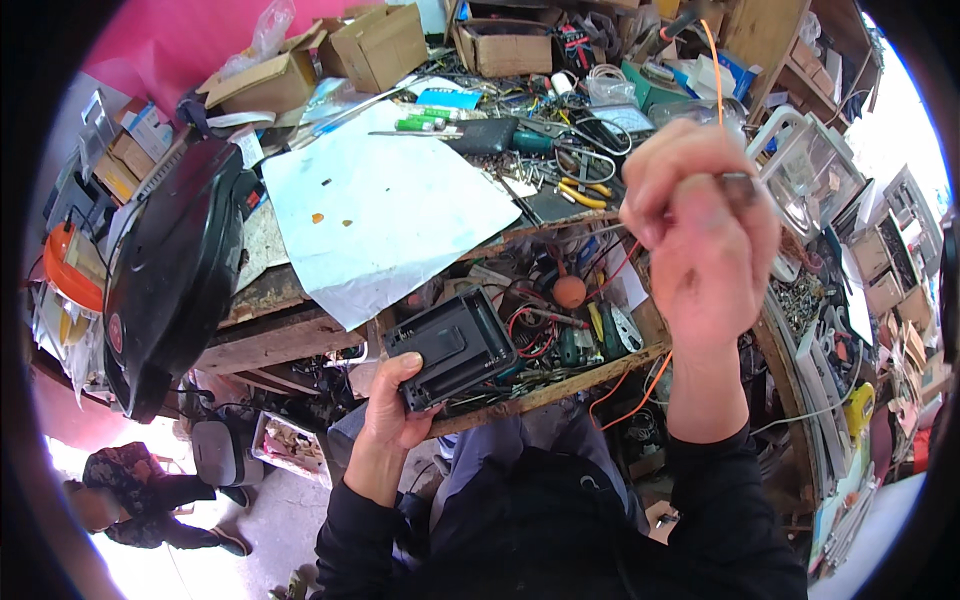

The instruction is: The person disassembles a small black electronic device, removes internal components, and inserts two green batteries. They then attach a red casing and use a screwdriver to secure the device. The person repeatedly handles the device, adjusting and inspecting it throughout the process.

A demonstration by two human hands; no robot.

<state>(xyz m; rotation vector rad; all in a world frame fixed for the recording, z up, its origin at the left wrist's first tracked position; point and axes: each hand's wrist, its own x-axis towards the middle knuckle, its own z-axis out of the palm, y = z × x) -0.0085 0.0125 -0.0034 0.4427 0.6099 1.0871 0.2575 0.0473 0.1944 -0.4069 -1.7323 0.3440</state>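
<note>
My left hand (390, 408) is closed on the lower left edge of a black plastic device case (450, 345), thumb on its face. The case is tilted above an open drawer and shows a raised panel and a slot along one side. Raised at the right, my right hand (705, 235) is a blurred fist around what looks like a screwdriver (740, 189). Its dark end shows by the fingers, and a thin shaft seems to point left. A white sheet (390, 215) on the bench carries small amber bits (318, 218) and a dark bit (326, 182).
The open drawer (545, 395) under the bench holds tools and wires. Pliers (582, 194), scissors (580, 155) and green batteries (420, 122) lie behind the sheet. An orange cord (716, 70) hangs by my right hand. A black appliance (175, 280) stands left; a person (130, 495) sits lower left.
</note>
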